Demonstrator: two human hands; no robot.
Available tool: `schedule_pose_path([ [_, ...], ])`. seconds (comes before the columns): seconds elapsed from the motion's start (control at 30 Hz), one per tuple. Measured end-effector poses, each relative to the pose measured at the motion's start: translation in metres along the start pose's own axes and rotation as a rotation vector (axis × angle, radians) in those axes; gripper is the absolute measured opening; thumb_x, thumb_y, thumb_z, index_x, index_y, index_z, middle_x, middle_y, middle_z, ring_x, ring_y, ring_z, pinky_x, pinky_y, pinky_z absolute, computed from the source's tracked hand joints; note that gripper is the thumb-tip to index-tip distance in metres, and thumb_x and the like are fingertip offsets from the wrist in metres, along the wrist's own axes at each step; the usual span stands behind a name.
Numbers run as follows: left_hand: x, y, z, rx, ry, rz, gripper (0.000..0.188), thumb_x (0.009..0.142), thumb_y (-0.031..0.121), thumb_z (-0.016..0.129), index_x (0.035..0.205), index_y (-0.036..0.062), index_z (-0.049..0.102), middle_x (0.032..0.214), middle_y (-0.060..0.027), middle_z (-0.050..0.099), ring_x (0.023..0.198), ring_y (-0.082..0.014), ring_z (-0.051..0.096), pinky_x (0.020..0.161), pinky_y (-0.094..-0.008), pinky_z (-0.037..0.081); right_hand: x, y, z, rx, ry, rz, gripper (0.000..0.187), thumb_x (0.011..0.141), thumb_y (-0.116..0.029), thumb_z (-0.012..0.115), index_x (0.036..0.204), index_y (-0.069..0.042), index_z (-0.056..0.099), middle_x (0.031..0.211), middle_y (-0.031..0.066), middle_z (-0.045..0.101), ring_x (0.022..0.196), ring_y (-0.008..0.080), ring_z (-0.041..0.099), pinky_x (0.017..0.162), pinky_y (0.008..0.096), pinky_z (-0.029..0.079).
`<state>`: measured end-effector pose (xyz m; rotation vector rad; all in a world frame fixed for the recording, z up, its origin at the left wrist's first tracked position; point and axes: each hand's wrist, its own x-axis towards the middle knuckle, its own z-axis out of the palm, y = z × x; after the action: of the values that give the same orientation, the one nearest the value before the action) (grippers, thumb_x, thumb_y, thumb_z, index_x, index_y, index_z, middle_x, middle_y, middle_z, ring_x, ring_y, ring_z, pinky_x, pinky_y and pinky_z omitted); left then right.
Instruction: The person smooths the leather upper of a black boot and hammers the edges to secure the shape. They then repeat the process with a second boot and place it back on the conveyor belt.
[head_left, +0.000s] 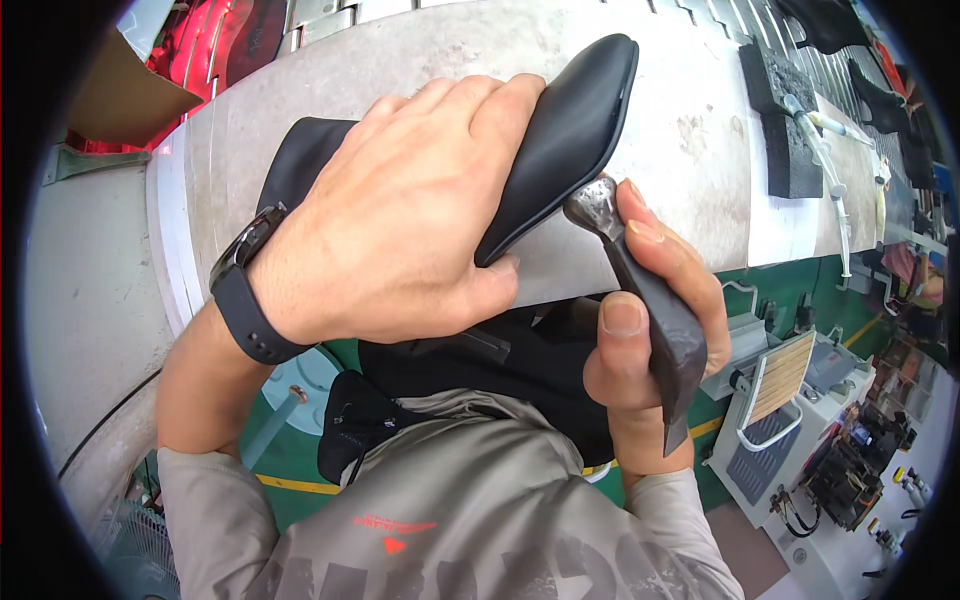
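A smooth black, leather-like piece (565,120) with a rounded end and a thin seam along its edge is gripped in my left hand (410,210). The back of the hand covers its middle, and another black part of it (300,165) shows beyond the wrist. In my right hand (665,290) is a dark metal hammer (655,300), held by its head between thumb and fingers. Its worn, shiny rounded face is at the lower edge of the black piece, touching or very close. The tapered flat end points down toward me; no handle shows.
The pale worktable (690,120) lies beneath the black piece. On its right are dark foam blocks (785,130) and a white-and-clear tube-like tool (825,150). Red-lit equipment (200,60) glows at the far left. A blue round stool (300,400) and a white machine (790,410) stand lower.
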<state>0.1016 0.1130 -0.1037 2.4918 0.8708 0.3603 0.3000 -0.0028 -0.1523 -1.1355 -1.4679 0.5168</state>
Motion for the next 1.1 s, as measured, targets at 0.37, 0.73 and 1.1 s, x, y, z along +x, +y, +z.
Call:
schedule_pose_path([
  [0.37, -0.004, 0.0, 0.006, 0.022, 0.053, 0.0, 0.091, 0.064, 0.015, 0.075, 0.147, -0.0042, 0.045, 0.131, -0.0263, 0.059, 0.122, -0.0448, 0.058, 0.104, -0.0475, 0.045, -0.009, -0.014, 0.024, -0.087, 0.118, -0.11, 0.035, 0.087, -0.004, 0.077, 0.119, 0.007, 0.068, 0.116, 0.0268, 0.073, 0.109, 0.0404, 0.072, 0.096, 0.0468, 0.058],
  [0.73, -0.003, -0.005, 0.012, -0.199, 0.179, 0.067, 0.053, 0.095, 0.014, 0.057, 0.143, -0.0079, 0.055, 0.139, -0.0284, 0.062, 0.131, -0.0409, 0.059, 0.114, -0.0428, 0.042, -0.018, -0.041, 0.022, 0.185, -0.228, 0.055, 0.035, 0.079, -0.004, 0.082, 0.112, 0.002, 0.073, 0.114, 0.02, 0.076, 0.101, 0.0305, 0.075, 0.09, 0.037, 0.06],
  [1.1, 0.029, 0.006, 0.011, -0.011, 0.03, -0.003, 0.105, 0.071, 0.03, 0.084, 0.155, -0.0093, 0.035, 0.141, -0.0359, 0.056, 0.131, -0.0471, 0.057, 0.112, -0.0451, 0.045, -0.005, -0.001, 0.015, 0.922, 0.419, 0.647, 0.044, 0.106, -0.029, 0.053, 0.136, 0.002, 0.057, 0.139, 0.0251, 0.063, 0.127, 0.0357, 0.063, 0.115, 0.05, 0.046],
])
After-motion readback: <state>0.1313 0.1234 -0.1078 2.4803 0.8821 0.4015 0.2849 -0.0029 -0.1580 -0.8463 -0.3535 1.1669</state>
